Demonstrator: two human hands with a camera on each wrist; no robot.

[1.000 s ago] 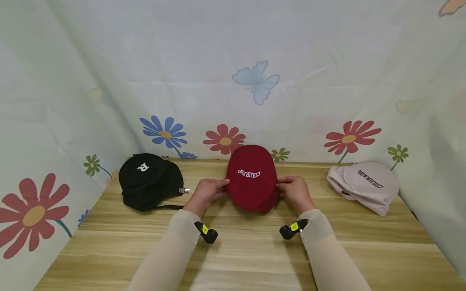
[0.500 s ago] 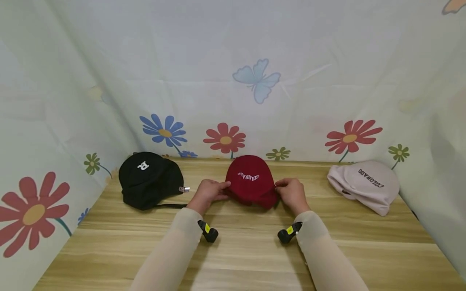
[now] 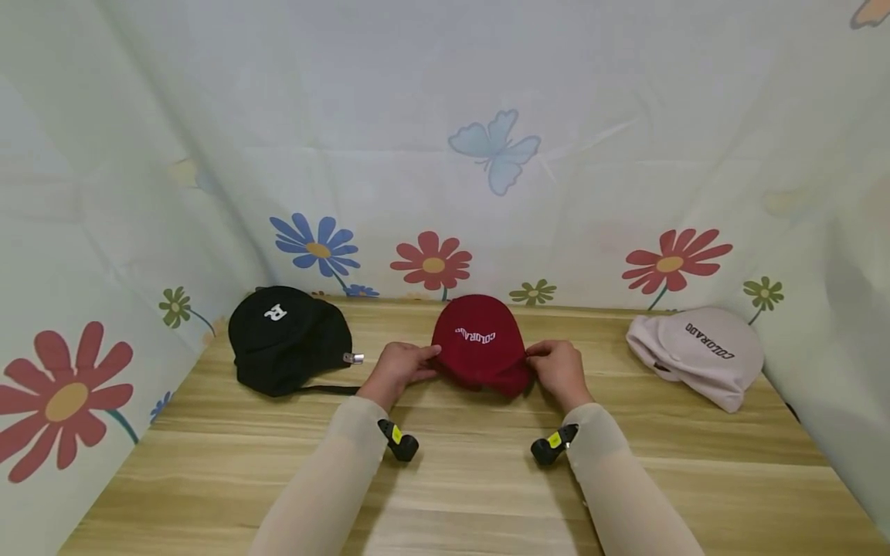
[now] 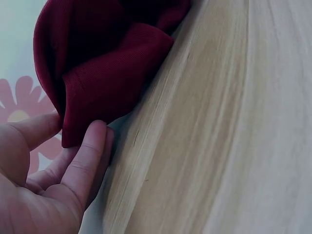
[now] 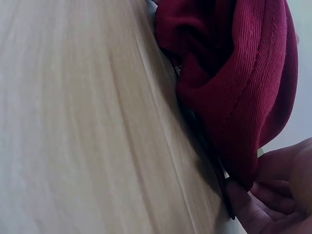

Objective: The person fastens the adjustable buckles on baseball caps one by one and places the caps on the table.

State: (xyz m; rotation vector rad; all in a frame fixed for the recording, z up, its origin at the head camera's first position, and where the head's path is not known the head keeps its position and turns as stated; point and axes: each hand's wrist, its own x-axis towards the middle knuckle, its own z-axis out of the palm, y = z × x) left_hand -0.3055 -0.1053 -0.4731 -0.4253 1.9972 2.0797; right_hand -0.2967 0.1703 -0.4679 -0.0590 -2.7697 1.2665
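A dark red baseball cap with white COLORADO lettering sits at the middle back of the wooden table, its lettering upside down in the head view. My left hand pinches its left edge between thumb and fingers. On the opposite side, my right hand pinches the right edge. Seen from the left wrist, the fingertips lie against a corner of the red fabric. In the right wrist view, a thin dark strap hangs beside the fingers, and the cap's near side is folded in on itself.
To the left lies a black cap with a white R, a metal-tipped strap trailing from it towards my left wrist. A pale pink COLORADO cap lies at the right. Behind the table hangs a flower-printed cloth.
Within the last second the red cap has come down and tipped, its top now lower in the head view. Both hands keep their hold on its sides, nearly still since half a second ago.
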